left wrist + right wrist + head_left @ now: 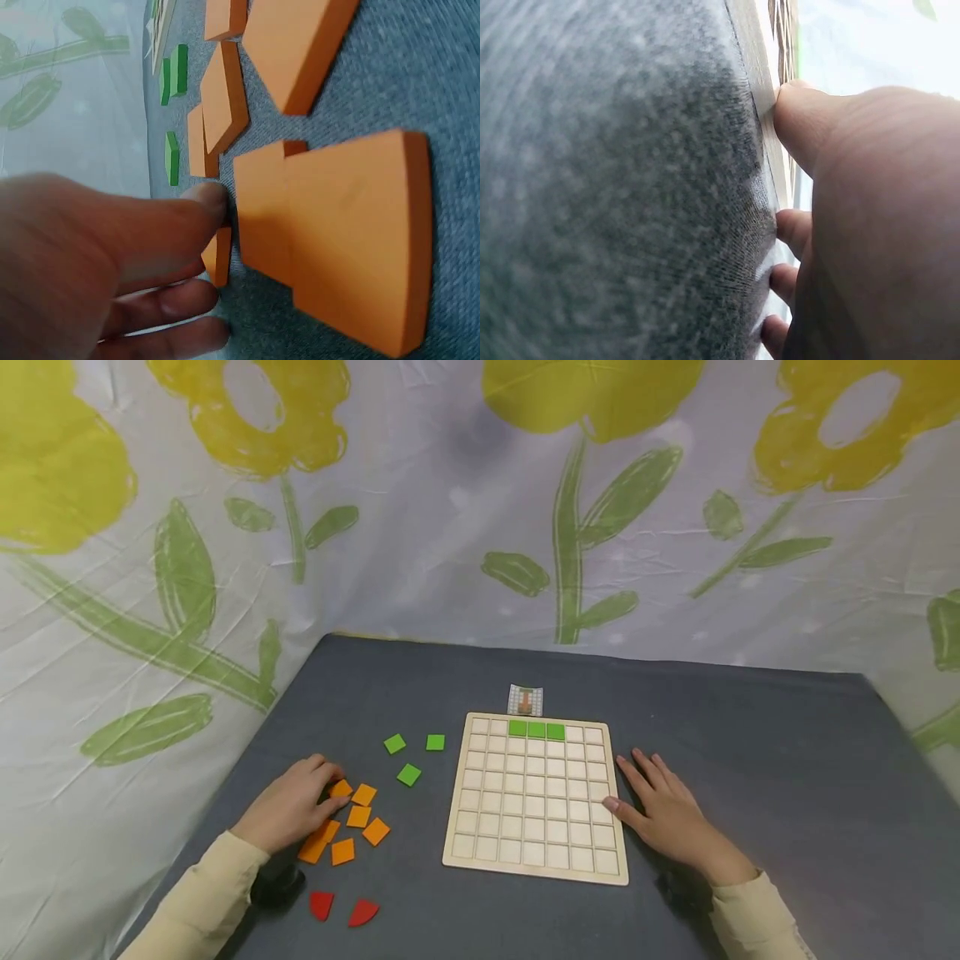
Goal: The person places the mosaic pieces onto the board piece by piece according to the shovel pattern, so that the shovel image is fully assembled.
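Observation:
At the left of the head view my left hand (296, 802) is curled over the orange tiles. Its thumb and fingers pinch one orange square tile (217, 256), partly hidden by the hand. Other orange tiles (358, 817) lie scattered beside it, some overlapping. A wooden grid board (450, 850) lies flat in the middle, with three green squares (536, 731) in its top row. My right hand (671, 818) lies at the board's right edge with fingers spread, its thumb (799, 112) touching the rim.
Three loose green squares (408, 775) lie left of the board. Two red quarter-round pieces (321, 906) are near the front. Behind the board stands a small pattern card (525, 700). A flower-printed curtain (420, 543) borders the dark cloth-covered table (787, 760).

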